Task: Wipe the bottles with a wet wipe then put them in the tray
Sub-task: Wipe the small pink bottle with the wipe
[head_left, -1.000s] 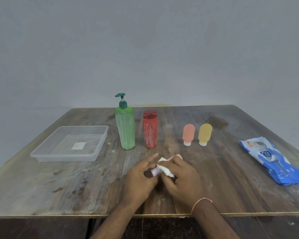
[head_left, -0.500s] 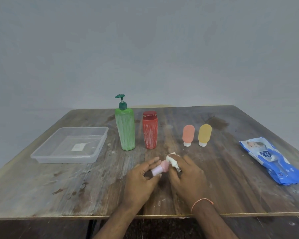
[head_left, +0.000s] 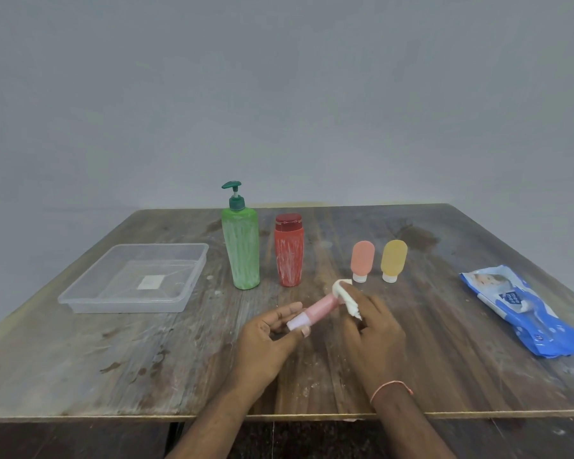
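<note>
My left hand [head_left: 269, 339] pinches the pale cap end of a small pink bottle [head_left: 315, 311], which lies tilted above the table near its front. My right hand [head_left: 371, 323] grips a crumpled white wet wipe [head_left: 345, 294] wrapped over the bottle's far end. A tall green pump bottle [head_left: 241, 251] and a red bottle [head_left: 289, 251] stand upright behind, both streaked white. A small orange bottle [head_left: 362, 260] and a small yellow bottle [head_left: 393, 260] stand on their caps to the right. The clear plastic tray [head_left: 80, 298] sits at the left with no bottles in it.
A blue pack of wet wipes [head_left: 524, 309] lies near the table's right edge. The wooden table [head_left: 113, 359] is scuffed and stained, with its front edge just below my wrists. A plain grey wall stands behind.
The wipe has slid from the bottle's middle toward its far end, baring the pink body and cap. My right hand has shifted right and away.
</note>
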`<act>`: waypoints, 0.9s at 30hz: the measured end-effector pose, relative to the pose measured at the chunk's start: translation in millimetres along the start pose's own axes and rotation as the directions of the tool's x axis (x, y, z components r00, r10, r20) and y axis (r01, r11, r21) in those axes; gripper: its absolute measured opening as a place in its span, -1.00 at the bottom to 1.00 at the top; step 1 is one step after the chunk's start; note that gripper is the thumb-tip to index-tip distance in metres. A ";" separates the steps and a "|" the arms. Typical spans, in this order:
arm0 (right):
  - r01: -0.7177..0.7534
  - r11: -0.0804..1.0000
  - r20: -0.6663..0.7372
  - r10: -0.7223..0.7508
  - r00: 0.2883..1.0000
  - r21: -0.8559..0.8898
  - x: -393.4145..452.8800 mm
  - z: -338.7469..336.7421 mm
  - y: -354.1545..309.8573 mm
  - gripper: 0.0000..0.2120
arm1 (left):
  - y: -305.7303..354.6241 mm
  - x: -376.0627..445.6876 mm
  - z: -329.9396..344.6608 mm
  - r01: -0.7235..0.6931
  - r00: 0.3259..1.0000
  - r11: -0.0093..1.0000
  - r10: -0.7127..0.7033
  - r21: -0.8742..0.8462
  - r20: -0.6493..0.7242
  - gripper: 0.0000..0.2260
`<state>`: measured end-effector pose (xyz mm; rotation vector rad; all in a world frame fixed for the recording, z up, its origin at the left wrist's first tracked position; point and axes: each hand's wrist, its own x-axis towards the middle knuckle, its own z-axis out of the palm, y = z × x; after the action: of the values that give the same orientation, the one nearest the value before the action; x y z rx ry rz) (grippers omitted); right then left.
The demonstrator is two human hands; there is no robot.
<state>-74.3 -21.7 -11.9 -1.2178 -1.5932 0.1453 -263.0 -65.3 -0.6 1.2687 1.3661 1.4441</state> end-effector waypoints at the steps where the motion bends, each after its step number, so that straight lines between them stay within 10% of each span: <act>1: -0.018 1.000 -0.020 0.019 1.000 0.024 0.6 0.3 -0.2 -0.39 | 0.1 0.4 -0.5 0.003 1.000 1.000 -0.003 -0.007 0.010 -0.61; 17: -0.404 0.777 0.228 0.334 0.915 0.482 10.9 1.3 -2.9 -0.93 | 3.2 2.6 0.8 0.070 0.964 0.997 -0.059 -0.033 0.259 -0.77; 27: -0.163 0.956 0.306 0.084 0.948 0.242 4.0 2.9 0.0 -0.73 | -1.3 3.7 8.3 0.053 0.974 0.994 -0.073 0.097 0.215 -0.79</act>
<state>-76.2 -17.4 -10.5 -1.1218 -1.6843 0.6276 -255.9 -59.7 -1.9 1.3848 1.3231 1.1731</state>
